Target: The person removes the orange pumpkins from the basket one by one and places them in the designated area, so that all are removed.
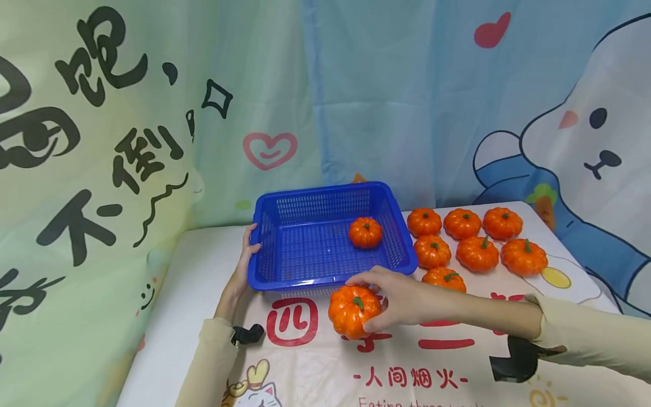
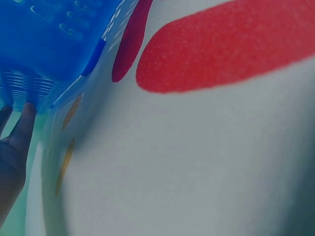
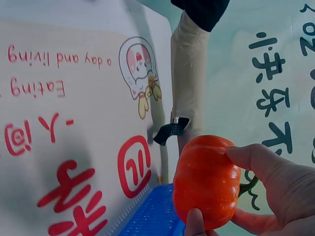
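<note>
In the head view my right hand point(image 1: 404, 297) grips an orange pumpkin point(image 1: 351, 314) with a green stem, held in front of the basket's near side. The right wrist view shows thumb and fingers of the right hand point(image 3: 280, 184) around that pumpkin point(image 3: 206, 182). At the left end of the blue plastic basket point(image 1: 265, 265), my left hand point(image 1: 243, 268) holds the rim. Fingers of the left hand point(image 2: 17, 147) also appear against the basket point(image 2: 44, 44) in the left wrist view. One pumpkin point(image 1: 365, 233) lies inside the basket, toward its right.
To the basket's right, several more pumpkins point(image 1: 478, 254) sit in rough rows on the table. A printed cloth point(image 1: 396, 362) covers much of the white tabletop point(image 1: 188, 277). A patterned curtain point(image 1: 376, 113) hangs behind the table.
</note>
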### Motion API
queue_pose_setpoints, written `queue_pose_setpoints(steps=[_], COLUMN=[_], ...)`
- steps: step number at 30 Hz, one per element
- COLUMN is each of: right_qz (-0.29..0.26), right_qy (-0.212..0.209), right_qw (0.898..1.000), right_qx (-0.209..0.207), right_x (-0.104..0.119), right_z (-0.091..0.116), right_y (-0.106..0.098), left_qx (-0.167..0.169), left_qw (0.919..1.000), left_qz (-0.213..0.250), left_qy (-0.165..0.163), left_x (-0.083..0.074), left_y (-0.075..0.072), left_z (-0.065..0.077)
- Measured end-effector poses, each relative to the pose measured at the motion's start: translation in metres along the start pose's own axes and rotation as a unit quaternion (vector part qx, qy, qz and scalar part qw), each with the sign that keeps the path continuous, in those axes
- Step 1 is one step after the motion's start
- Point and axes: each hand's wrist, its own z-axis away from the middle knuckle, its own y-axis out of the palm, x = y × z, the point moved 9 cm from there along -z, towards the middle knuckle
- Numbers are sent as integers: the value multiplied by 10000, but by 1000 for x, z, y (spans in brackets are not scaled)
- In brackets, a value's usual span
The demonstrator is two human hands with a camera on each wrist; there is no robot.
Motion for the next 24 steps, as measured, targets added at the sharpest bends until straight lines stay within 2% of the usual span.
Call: queue_pose_setpoints(steps=[6,14,17,24], right_qz=[-179,-540,-534,-199], right_qy=[70,202,258,829], right_qw=[9998,9983,9978,9914], right_qx=[101,-122,-302,-996], right_x=[-10,-38,-50,-85], right_z=[20,35,41,60], right_y=[5,-3,-11,-43], left_qx=[-49,-13,27,-29], left_qw=[10000,10000,10000,10000], left_qz=[10,72,69,-42], left_qy=[41,43,35,58], left_x=[0,3,4,-1], left_y=[-2,2,4,2], left_z=[0,0,1,0])
